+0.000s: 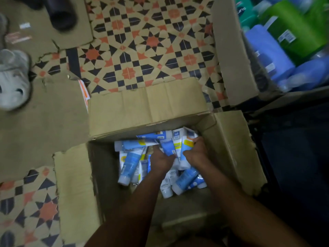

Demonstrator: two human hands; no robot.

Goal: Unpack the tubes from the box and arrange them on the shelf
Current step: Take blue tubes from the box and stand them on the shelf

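Note:
An open cardboard box (147,111) stands on the floor below me, flaps spread out. Inside lies a jumble of several blue-and-white tubes (130,164) with yellow patches. Both my hands reach down into the box's far right part. My left hand (161,162) is closed around a blue tube (168,148). My right hand (196,153) grips a white tube with a yellow label (186,154). More tubes lie under my forearms. No shelf is in view.
Patterned tile floor (142,47) spreads beyond the box. Flattened cardboard (41,111) lies at left, with grey shoes (14,81) and a dark shoe (60,15). At upper right a second box (233,56) holds green and blue packs (288,32).

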